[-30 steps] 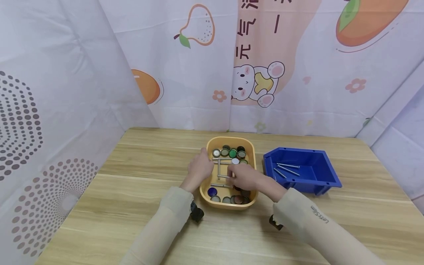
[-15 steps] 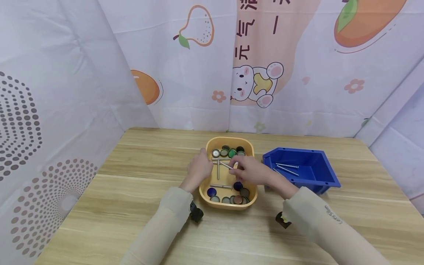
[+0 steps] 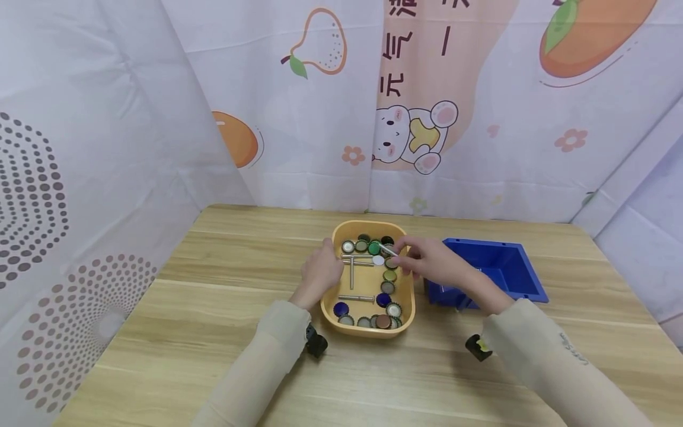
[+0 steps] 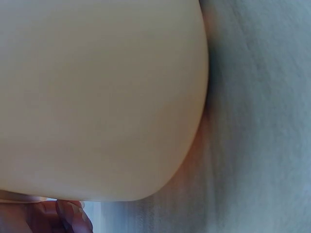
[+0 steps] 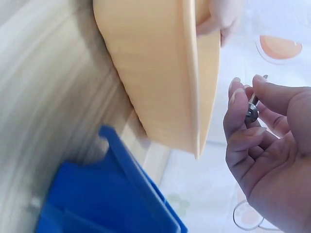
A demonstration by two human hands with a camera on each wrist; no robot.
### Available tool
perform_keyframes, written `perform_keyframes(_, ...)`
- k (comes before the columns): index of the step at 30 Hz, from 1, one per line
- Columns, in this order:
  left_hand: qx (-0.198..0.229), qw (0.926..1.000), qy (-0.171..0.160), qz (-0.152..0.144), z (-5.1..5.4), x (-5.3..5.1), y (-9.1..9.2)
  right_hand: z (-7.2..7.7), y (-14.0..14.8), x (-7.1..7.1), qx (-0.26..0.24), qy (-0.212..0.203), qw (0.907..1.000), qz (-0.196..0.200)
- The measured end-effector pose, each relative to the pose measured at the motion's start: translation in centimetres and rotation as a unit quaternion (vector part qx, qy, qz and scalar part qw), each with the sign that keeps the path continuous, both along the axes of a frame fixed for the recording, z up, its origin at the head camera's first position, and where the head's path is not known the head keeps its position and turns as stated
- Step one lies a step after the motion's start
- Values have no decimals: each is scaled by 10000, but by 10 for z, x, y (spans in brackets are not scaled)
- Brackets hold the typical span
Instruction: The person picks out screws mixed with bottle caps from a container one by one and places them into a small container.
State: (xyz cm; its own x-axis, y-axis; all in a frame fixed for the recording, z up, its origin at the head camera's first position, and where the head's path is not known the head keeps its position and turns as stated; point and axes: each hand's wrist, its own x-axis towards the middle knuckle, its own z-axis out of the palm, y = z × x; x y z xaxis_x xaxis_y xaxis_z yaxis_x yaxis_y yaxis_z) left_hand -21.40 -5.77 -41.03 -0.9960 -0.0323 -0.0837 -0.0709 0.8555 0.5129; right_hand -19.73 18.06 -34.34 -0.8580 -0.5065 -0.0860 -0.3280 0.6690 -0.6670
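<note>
My right hand (image 3: 434, 261) pinches a long metal screw (image 3: 388, 249) between thumb and fingers, over the right rim of a yellow plastic box (image 3: 408, 296). In the right wrist view the screw's round head (image 5: 251, 114) shows between the fingertips. On the box's left side my left hand (image 3: 322, 268) grips the wall, some fingers hidden from the head view. More screws (image 3: 351, 274) lie inside the box, among several bottle caps (image 3: 383, 299) in blue, green, white and brown. The left wrist view is mostly filled by the box's outer wall (image 4: 97, 97).
A blue plastic bin (image 3: 525, 279) stands on the wooden table (image 3: 235, 267) just right of the yellow box, partly covered by my right forearm. Behind the table hangs a printed white curtain (image 3: 299, 148); another covers the left side.
My right hand has lifted a screw from the yellow box's middle and moved right and up to its rim. The right forearm now covers the screws in the blue bin. The left hand stays put.
</note>
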Motion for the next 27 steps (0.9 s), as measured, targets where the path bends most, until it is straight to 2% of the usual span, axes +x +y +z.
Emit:
perform_keyframes(10,72,10000,-35,0,0,0,0,16,33,-8,264,63,9991,-338)
perform_keyframes(17,124,9999,-35,-1,1,1,0,11,61,-14,354,152,9990,-236)
perform_keyframes(22,117,9999,-38,14,1,1,0,11,80,-16,679,248,9970,-284)
perform_keyframes(27,128,9999,-56,-1,1,1,0,8,96,-17,968,380,9945,-144)
